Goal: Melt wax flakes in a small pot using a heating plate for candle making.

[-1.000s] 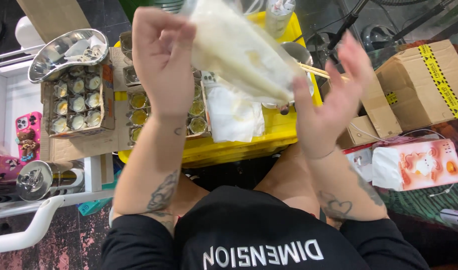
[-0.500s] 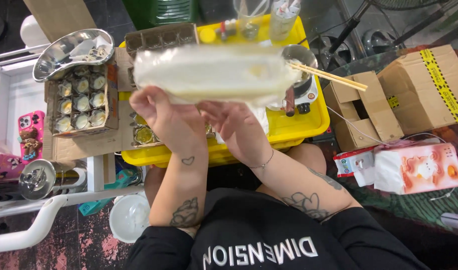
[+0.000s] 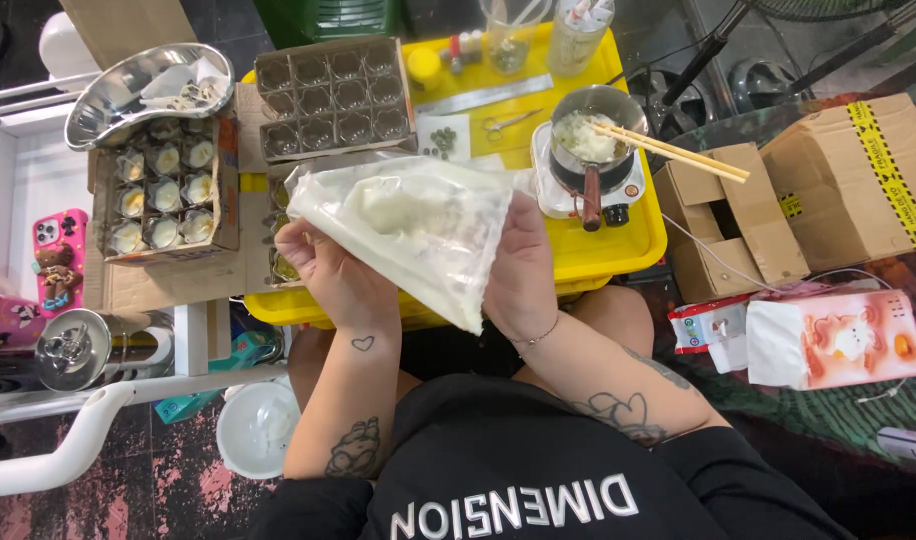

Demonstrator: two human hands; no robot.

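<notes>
Both my hands hold a clear plastic bag [image 3: 413,225] of white flakes over the yellow tray [image 3: 618,250]. My left hand [image 3: 333,275] grips its left underside and my right hand [image 3: 523,270] grips its right edge. The bag hides part of a cardboard box of small glass jars with yellowish filling [image 3: 281,262]. A small metal pot [image 3: 588,135] holding white flakes sits on a white hot plate at the tray's right, with chopsticks [image 3: 673,150] laid across it.
An empty jar box [image 3: 328,95] lies at the tray's back. A box of filled jars [image 3: 163,200] and a steel bowl [image 3: 138,90] are at the left. Cardboard boxes [image 3: 848,170] and a pink tissue box [image 3: 833,335] stand on the right. Scissors [image 3: 508,122] lie on the tray.
The bag came down from high in front of the camera to just above the tray. My hands dropped with it and now grip it from both sides.
</notes>
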